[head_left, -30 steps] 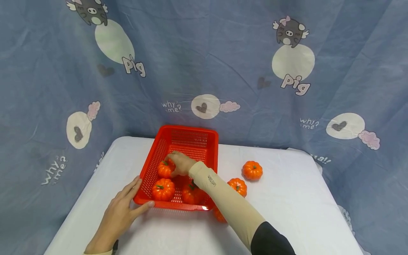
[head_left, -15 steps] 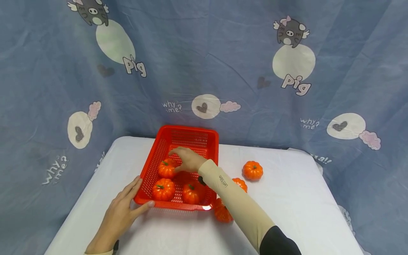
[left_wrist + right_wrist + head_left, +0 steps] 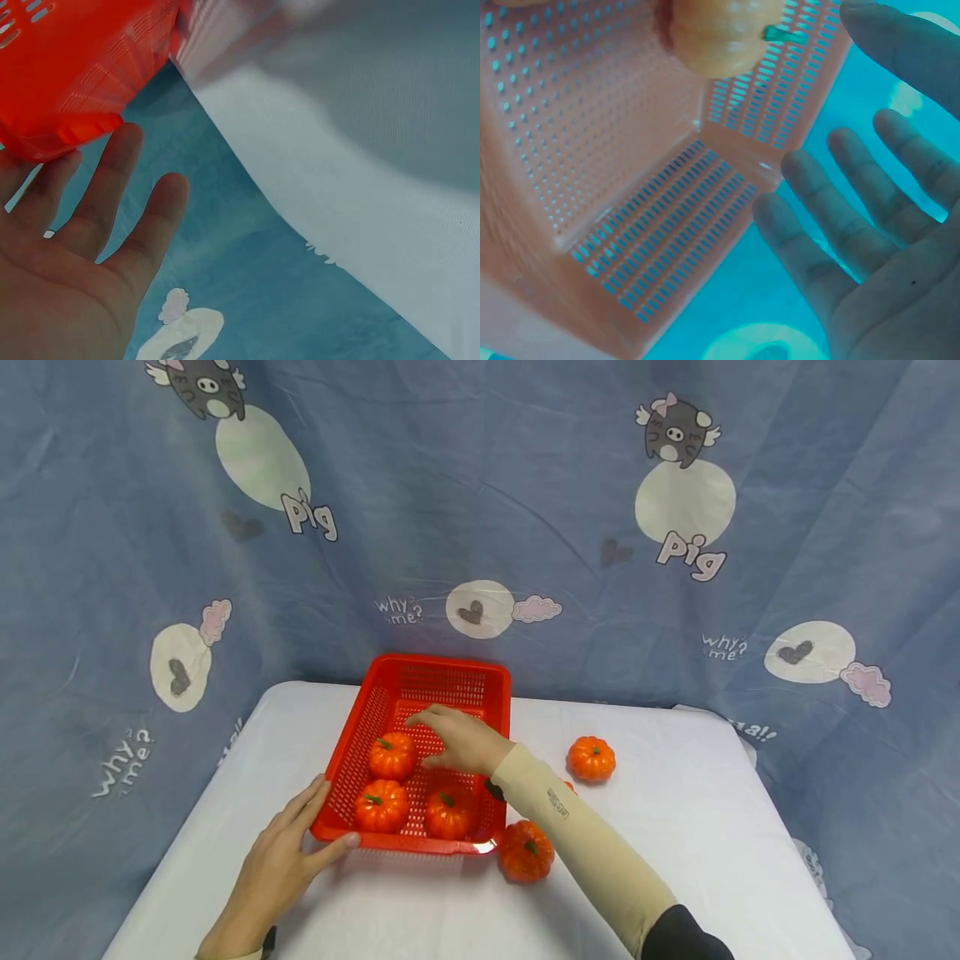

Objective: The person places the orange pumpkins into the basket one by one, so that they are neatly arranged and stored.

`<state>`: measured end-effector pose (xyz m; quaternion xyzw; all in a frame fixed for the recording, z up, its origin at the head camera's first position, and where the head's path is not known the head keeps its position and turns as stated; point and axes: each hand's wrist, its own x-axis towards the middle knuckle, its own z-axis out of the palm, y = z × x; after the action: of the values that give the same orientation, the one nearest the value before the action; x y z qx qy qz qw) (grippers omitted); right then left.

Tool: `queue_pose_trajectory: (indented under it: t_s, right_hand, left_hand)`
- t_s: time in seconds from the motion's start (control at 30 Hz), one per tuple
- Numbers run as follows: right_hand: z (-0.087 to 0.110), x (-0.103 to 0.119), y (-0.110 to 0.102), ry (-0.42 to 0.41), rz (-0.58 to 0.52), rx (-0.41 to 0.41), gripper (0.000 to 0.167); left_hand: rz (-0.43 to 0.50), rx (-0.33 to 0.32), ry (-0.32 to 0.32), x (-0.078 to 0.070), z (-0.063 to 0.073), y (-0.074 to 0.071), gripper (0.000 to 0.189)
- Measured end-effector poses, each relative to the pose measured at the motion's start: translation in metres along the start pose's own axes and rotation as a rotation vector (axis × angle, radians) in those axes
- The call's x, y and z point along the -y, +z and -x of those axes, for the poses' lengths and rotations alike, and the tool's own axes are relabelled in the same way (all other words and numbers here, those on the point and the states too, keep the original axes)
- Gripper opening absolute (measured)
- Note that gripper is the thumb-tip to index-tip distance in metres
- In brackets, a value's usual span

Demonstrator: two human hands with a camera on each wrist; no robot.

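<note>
A red plastic basket [image 3: 420, 842] with slotted walls stands on the table, holding three small orange toy pumpkins: one nearest its left wall [image 3: 392, 756], one in the near left corner [image 3: 381, 807] and one at the near right [image 3: 451, 812]. My left hand [image 3: 277, 864] touches the basket's near left corner with its fingers spread, also visible against the red rim in the left wrist view. Over the basket, my right hand [image 3: 467, 741] has loosely spread fingers and holds nothing. In the right wrist view, one pumpkin [image 3: 724, 34] appears apart from that hand [image 3: 877, 225].
Right of the basket, a pumpkin [image 3: 527, 852] sits near its corner and another [image 3: 591, 759] lies farther back. A further pumpkin [image 3: 568, 786] is mostly hidden behind the right forearm. A blue printed curtain [image 3: 570, 668] hangs behind the white table [image 3: 712, 827].
My right hand has let go of the pumpkin by the basket's left wall and drawn back to the right, its fingers opening. The left hand stays at the basket's corner.
</note>
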<state>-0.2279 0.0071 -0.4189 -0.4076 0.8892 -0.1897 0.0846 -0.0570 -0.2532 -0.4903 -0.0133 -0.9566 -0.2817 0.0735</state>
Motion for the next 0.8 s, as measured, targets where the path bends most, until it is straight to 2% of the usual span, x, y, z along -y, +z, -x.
queue_pose_trajectory:
  t_s: [0.3, 0.6, 0.8]
  right_hand:
    - [0.032, 0.002, -0.014, -0.013, -0.064, -0.106, 0.064]
    - [0.065, -0.013, -0.021, 0.001, -0.110, -0.207, 0.063]
    - [0.084, -0.029, -0.021, 0.002, -0.123, -0.285, 0.061]
  left_hand:
    - [0.005, -0.007, 0.005, 0.000, 0.001, 0.001, 0.103]
    - [0.002, -0.029, 0.027, 0.001, 0.001, 0.001, 0.101]
    - [0.010, -0.006, 0.016, 0.002, 0.001, 0.001, 0.101]
